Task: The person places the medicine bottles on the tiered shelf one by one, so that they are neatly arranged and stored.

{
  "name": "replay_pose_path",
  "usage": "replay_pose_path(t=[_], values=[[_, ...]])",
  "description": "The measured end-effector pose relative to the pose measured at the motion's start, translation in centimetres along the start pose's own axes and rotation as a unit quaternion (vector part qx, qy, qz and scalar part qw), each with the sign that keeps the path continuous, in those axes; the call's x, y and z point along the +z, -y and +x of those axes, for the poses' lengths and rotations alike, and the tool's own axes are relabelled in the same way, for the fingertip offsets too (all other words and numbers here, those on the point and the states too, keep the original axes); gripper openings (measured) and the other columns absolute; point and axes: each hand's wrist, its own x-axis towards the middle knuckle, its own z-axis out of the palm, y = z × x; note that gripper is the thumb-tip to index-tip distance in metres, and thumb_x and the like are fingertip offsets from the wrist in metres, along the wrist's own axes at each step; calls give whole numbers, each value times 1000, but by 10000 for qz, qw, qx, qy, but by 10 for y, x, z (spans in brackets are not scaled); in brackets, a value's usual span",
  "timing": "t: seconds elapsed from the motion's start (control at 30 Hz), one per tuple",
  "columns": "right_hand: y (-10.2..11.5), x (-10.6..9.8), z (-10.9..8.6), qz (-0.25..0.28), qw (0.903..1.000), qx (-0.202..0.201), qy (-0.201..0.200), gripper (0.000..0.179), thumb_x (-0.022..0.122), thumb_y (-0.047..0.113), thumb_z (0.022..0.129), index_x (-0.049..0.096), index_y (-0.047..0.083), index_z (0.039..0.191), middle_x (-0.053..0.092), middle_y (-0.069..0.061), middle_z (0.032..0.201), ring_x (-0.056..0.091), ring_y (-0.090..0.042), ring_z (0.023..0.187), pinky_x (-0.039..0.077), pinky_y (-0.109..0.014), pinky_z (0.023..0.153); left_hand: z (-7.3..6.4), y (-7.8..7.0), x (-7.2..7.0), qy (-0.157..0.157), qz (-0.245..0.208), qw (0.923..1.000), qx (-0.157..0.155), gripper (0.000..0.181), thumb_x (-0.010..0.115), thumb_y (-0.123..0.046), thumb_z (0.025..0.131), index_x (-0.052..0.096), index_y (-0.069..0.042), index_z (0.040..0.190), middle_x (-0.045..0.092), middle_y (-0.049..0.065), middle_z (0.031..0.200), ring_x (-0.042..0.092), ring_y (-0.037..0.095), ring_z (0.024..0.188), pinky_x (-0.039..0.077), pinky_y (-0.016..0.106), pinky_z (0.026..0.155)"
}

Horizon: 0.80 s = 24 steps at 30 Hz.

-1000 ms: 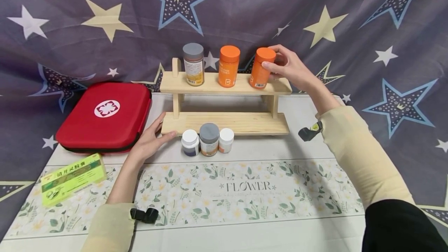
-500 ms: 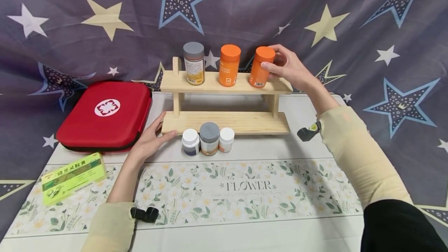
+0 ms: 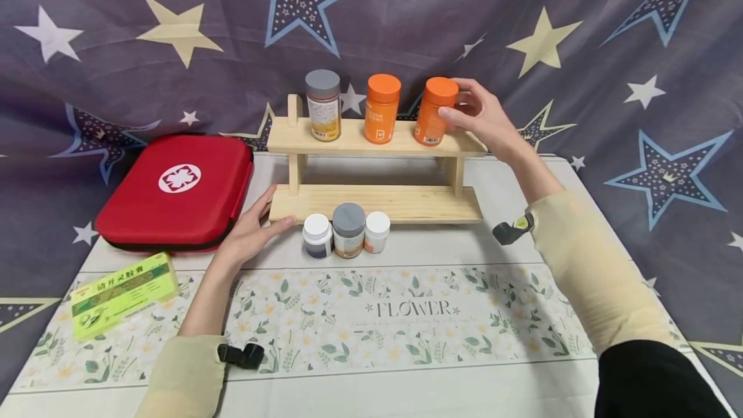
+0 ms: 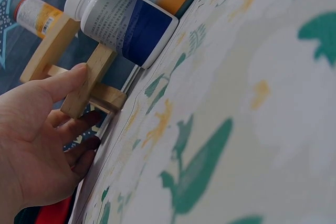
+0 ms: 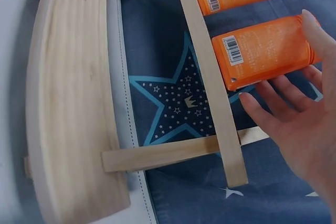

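An orange bottle [image 3: 431, 121] stands upright at the right end of the two-tier wooden shelf's [image 3: 348, 202] upper board. My right hand [image 3: 487, 118] is beside it, thumb close against its side and fingers loosely spread behind the cap; in the right wrist view the fingertips [image 5: 252, 106] sit apart from the bottle. My left hand [image 3: 249, 234] holds the left end of the lower board, thumb on its front edge, fingers at its end. Also on the upper board are another orange bottle [image 3: 381, 118] and a grey-capped bottle [image 3: 324, 115].
Before the shelf stand a white-capped bottle with a blue label [image 3: 317, 237], a grey-capped jar [image 3: 349, 231] and a small white bottle [image 3: 376, 232]. A red first-aid case [image 3: 174, 199] and a yellow-green medicine box [image 3: 124, 295] lie at left. A starry cloth [image 3: 406, 18] hangs behind.
My right hand's thumb and fingers have loosened and drawn slightly right from the orange bottle, which stays on the upper board. The left hand keeps its place at the shelf.
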Motion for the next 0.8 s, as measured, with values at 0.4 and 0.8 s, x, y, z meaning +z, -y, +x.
replay_pose_path(t=[0.4,0.8], values=[[-18,21,-41,2433,9544,-959,-1436,44,66,15,98,55,6,140,63,-16,124,64,-28,118,62,-37,91,0,2,-1,8,-26,10000,22,97,68,-41,98,3,-26,167,16,14,174,14,37,161,18,59,129],[-39,59,-80,2559,9495,-1138,-1416,30,60,7,101,62,2,131,70,-10,110,72,-24,102,63,-34,85,0,2,0,12,-51,10000,31,97,68,-41,97,3,-27,167,15,12,174,14,35,162,17,58,130]])
